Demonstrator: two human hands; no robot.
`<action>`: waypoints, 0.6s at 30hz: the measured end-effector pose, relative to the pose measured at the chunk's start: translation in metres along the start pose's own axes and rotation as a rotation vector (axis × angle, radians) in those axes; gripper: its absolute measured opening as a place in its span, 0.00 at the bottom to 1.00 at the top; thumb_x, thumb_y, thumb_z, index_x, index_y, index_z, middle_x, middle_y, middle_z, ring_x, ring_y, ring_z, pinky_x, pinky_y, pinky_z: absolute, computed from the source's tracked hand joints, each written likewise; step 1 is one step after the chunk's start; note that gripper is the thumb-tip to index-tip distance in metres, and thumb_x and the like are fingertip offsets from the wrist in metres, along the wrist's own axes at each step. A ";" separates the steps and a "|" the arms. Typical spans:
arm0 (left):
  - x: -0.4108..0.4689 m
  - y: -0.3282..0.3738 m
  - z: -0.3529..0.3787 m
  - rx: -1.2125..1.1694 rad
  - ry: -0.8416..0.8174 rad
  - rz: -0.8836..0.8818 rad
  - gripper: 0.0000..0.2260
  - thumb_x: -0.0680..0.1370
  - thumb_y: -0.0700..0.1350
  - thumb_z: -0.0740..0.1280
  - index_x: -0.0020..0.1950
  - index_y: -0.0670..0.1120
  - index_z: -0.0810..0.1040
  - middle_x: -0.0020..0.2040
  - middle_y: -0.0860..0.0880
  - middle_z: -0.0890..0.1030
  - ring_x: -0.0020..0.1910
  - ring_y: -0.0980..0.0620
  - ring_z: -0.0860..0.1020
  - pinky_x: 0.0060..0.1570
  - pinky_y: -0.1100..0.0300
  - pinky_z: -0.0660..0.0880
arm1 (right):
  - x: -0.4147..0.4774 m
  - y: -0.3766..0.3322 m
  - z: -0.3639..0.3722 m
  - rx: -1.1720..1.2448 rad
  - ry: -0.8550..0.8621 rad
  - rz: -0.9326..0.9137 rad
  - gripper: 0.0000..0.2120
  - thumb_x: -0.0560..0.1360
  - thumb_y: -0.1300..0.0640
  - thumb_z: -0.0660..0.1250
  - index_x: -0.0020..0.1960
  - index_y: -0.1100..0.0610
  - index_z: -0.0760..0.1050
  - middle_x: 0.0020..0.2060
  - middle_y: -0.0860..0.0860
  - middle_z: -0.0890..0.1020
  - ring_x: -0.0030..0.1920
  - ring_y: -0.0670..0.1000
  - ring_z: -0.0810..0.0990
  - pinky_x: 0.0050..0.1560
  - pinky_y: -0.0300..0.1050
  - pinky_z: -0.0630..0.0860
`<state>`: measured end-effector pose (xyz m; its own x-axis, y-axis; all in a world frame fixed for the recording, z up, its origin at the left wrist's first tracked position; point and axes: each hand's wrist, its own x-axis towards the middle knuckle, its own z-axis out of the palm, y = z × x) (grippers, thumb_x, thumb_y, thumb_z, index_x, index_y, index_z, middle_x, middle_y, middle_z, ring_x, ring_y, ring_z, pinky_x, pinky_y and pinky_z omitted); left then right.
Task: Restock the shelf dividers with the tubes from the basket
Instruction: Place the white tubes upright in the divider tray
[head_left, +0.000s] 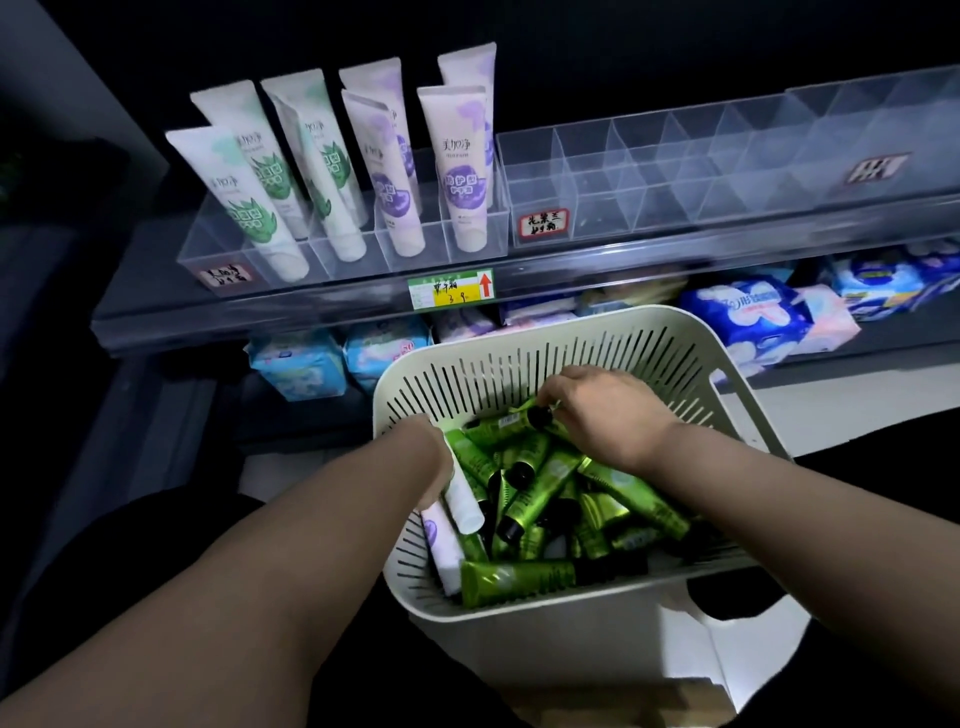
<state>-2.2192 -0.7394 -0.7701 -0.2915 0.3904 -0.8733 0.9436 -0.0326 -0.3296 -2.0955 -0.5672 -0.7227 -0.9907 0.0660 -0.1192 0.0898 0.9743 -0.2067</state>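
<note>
A cream slotted basket (691, 338) below the shelf holds several small green tubes (540, 488) with black caps and two white tubes along its left side. My left hand (431, 467) reaches into the basket's left side and grips a white tube (462, 501). My right hand (602, 410) is over the basket's middle and pinches a green tube (511, 428) near its black cap. Clear shelf dividers (649, 171) stand on the shelf above, their cells bare. To their left, a second clear divider (218, 244) holds tall white tubes with green and purple prints.
A green and yellow price tag (451, 289) with a red arrow sits on the shelf edge. Blue and pink soft packs (748, 317) fill the lower shelf behind the basket. A dark upright panel bounds the shelf at the left.
</note>
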 end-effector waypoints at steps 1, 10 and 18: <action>0.000 0.002 0.001 -0.066 -0.041 0.002 0.20 0.71 0.53 0.63 0.63 0.51 0.76 0.59 0.48 0.78 0.58 0.45 0.75 0.62 0.49 0.70 | -0.002 -0.001 -0.001 -0.007 0.003 -0.009 0.14 0.77 0.56 0.60 0.62 0.49 0.72 0.56 0.49 0.77 0.58 0.53 0.76 0.58 0.48 0.73; -0.016 0.005 -0.009 -0.063 -0.034 -0.003 0.23 0.70 0.58 0.71 0.63 0.52 0.76 0.61 0.48 0.77 0.61 0.45 0.73 0.62 0.51 0.71 | -0.005 -0.010 -0.013 -0.020 0.055 -0.018 0.15 0.75 0.59 0.61 0.61 0.49 0.73 0.56 0.49 0.77 0.59 0.53 0.75 0.58 0.48 0.71; -0.108 -0.037 -0.009 -0.602 0.410 -0.120 0.11 0.70 0.47 0.73 0.48 0.47 0.75 0.45 0.48 0.78 0.47 0.46 0.77 0.42 0.57 0.71 | 0.005 -0.039 -0.007 0.058 -0.023 -0.009 0.14 0.75 0.57 0.61 0.59 0.47 0.74 0.58 0.51 0.77 0.59 0.55 0.77 0.56 0.46 0.72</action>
<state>-2.2214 -0.7721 -0.6601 -0.4269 0.6764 -0.6002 0.8664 0.4960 -0.0572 -2.1049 -0.6036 -0.7084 -0.9889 0.0517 -0.1390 0.0873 0.9606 -0.2637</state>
